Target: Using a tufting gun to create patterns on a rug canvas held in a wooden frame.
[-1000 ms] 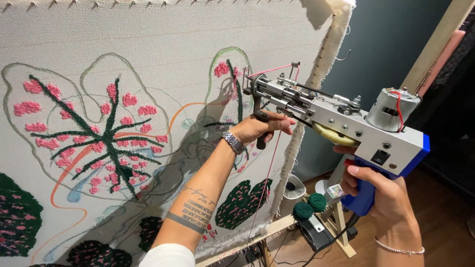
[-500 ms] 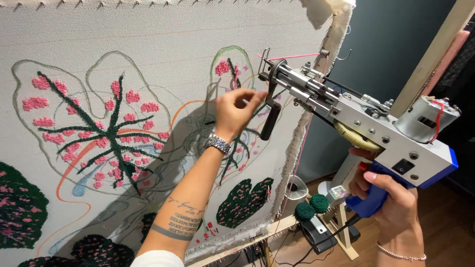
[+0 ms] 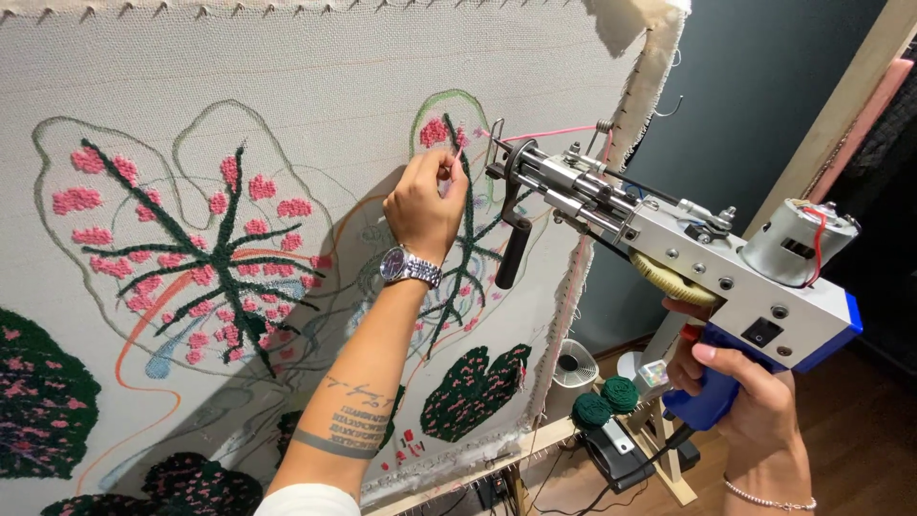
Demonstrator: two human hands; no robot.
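Fingers of the left hand (image 3: pixel 423 204) are pinched together on the loose end of a pink yarn (image 3: pixel 554 133), right up against the stretched cloth (image 3: pixel 315 86) on its wooden frame (image 3: pixel 497 459). That strand runs from the pinch across to the nose of the tufting gun (image 3: pixel 669 244), which sits just beside the hand and close to the cloth, its black front handle (image 3: pixel 511 253) hanging free with nobody gripping it. The right hand (image 3: pixel 750 411) is wrapped tight around the gun's blue rear grip (image 3: pixel 702 401), lower right, holding the tool up at an angle so the motor end sits toward the person. A watch (image 3: pixel 409 266) rides on the left wrist and a thin bracelet (image 3: pixel 769 499) on the right. On the cloth, leaf outlines are partly filled with dark green veins and pink patches; the pinch sits at the small upper leaf (image 3: pixel 441 129), and a big one (image 3: pixel 191 239) spreads well to the left. Down by the frame's foot stand two green yarn balls (image 3: pixel 607 401) near a small fan (image 3: pixel 573 363).
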